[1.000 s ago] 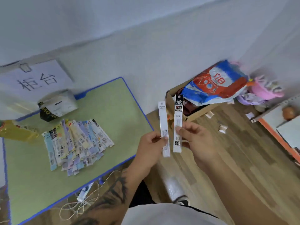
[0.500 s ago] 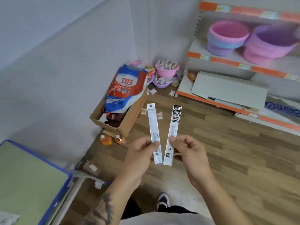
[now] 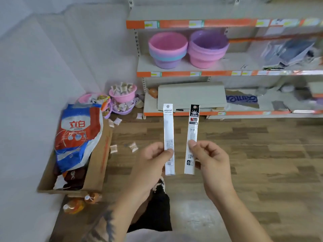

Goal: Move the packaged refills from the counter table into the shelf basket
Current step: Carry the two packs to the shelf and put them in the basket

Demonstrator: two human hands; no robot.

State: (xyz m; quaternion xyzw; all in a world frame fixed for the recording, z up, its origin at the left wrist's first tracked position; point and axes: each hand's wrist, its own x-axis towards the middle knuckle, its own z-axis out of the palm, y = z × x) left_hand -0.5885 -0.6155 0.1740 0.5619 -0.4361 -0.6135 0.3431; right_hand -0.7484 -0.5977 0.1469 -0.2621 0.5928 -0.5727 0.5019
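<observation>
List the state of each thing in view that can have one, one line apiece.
Left hand: pinching the white refill pack.
Right hand: pinching the black-topped refill pack.
White refill pack: sealed, held upright, off the counter.
Black-topped refill pack: sealed, upright, leaning slightly.
Pink basket stack: on the shelf, top one shows nothing inside.
Purple basket stack: on the shelf, top one shows nothing inside.
Cardboard box: open, stuffed with bags.

Even, diffuse lighting is observed; shadows are soft. Motion blur is seen on the shelf (image 3: 227,73) at right. Wide-angle curvature is visible at edges.
</observation>
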